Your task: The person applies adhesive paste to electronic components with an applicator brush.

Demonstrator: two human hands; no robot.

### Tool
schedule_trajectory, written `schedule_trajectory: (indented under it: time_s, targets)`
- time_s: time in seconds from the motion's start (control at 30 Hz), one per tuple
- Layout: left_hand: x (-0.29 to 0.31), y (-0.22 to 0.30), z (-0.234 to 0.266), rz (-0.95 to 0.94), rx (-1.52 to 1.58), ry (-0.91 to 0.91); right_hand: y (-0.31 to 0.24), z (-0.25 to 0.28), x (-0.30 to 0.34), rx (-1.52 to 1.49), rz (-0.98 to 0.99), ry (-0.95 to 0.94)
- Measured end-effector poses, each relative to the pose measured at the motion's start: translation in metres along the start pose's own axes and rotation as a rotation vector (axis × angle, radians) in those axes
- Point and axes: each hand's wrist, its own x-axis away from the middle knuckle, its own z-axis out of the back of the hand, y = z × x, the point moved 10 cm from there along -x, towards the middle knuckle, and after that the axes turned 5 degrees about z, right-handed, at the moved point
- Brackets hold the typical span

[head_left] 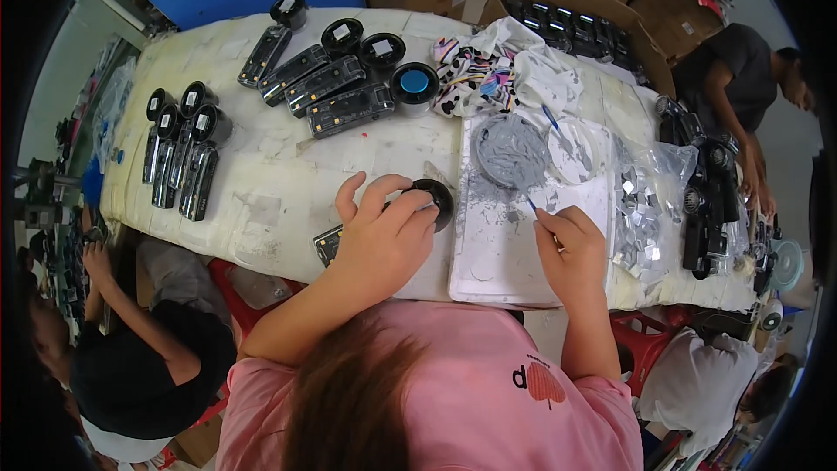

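My left hand (384, 231) lies over a black device with a round head (442, 201), its fingertips closed at the head. Part of the device's long body shows to the left of the wrist; my palm hides the rest. My right hand (573, 249) pinches a thin blue stick (531, 204), tip pointing toward grey paste. That paste (513, 148) fills a round dish on a white tray (488, 283), with smears around it. A second blue stick (551, 118) leans in a round white tub (575, 166) beside the dish.
Several similar devices (340, 87) lie at the back, and another group (185, 144) at the left. Patterned cloth (479, 74) sits behind the tray. Right of it are a clear bag of silvery squares (641, 218) and black parts (708, 192). Other people sit or stand around the table.
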Motion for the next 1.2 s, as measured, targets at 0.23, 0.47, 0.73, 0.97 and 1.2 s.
schedule_trajectory:
  time_s: [0.23, 0.47, 0.73, 0.97, 1.2]
  targets:
    - [0.019, -0.024, 0.016, 0.069, 0.189, -0.052, 0.003, -0.004, 0.002, -0.531, -0.213, 0.028]
    - [0.028, -0.042, 0.001, 0.214, 0.166, -0.163, -0.069, -0.025, -0.007, -0.325, 0.341, 0.02]
    - [0.031, -0.045, 0.003, 0.245, 0.146, -0.144, -0.074, -0.015, -0.009, -0.14, 0.394, -0.026]
    - [0.034, -0.065, 0.015, 0.236, 0.055, -0.111, 0.021, -0.006, -0.011, 0.001, 0.017, 0.13]
    - [0.095, -0.185, 0.082, 0.368, -0.347, 0.086, 0.055, 0.041, -0.016, 0.112, -0.07, 0.224]
